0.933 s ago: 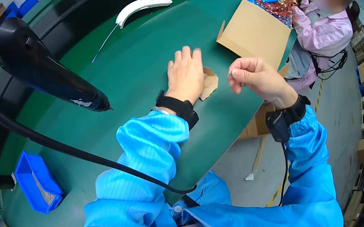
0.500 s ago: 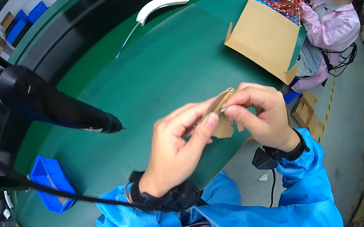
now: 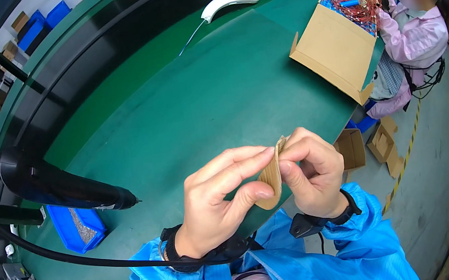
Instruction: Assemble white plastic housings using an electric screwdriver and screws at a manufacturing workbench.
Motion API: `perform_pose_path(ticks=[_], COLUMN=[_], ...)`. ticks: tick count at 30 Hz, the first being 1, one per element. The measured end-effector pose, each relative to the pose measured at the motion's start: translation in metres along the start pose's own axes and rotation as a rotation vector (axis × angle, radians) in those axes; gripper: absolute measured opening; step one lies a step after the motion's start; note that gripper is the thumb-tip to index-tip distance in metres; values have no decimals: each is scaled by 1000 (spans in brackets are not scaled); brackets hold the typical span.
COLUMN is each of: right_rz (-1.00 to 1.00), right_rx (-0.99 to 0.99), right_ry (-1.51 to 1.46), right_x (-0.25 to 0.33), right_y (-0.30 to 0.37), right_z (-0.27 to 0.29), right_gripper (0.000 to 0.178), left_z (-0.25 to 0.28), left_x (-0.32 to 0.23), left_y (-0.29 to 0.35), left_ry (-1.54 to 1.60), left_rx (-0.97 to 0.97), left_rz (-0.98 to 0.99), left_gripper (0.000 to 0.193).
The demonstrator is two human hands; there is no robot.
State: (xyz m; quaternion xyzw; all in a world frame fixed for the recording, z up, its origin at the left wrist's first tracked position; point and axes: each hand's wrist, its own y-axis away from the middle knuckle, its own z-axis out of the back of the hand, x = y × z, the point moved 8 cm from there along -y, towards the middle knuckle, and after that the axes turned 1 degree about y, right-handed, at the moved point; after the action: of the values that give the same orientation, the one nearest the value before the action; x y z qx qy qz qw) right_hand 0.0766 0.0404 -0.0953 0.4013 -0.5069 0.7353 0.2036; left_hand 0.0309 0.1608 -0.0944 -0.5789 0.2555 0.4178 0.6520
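Head: cardboard piece [image 3: 271,176] btwn fingertips [image 3: 260,160]

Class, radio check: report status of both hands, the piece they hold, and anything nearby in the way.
Left hand and right hand both pinching the small brown cardboard piece, held above the green table. Hanging black power tool off to the left, clear of both hands.

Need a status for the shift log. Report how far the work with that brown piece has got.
Done: the small brown cardboard piece is up off the green table. In hand: the left hand and right hand pinch it between fingertips, held edge-on. Left: it is not set down or put anywhere; the open cardboard box stands apart, by a co-worker. The hanging black tool is untouched.
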Motion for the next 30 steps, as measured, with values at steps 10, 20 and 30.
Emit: perform_pose_path(ticks=[10,20,30], right_rz=[-428,-313,106], right_rx=[65,163,-34], right_ry=[-705,-920,98], right_x=[-38,-32,2], right_y=[25,19,0], right_z=[-33,-32,-2], right_gripper=[8,7,9], left_z=[8,12,6], left_x=[-12,33,50], left_y=[11,20,36], left_ry=[-229,389,778], left_rx=[-182,-120,-304], left_rz=[-52,175,352], left_gripper=[21,9,22])
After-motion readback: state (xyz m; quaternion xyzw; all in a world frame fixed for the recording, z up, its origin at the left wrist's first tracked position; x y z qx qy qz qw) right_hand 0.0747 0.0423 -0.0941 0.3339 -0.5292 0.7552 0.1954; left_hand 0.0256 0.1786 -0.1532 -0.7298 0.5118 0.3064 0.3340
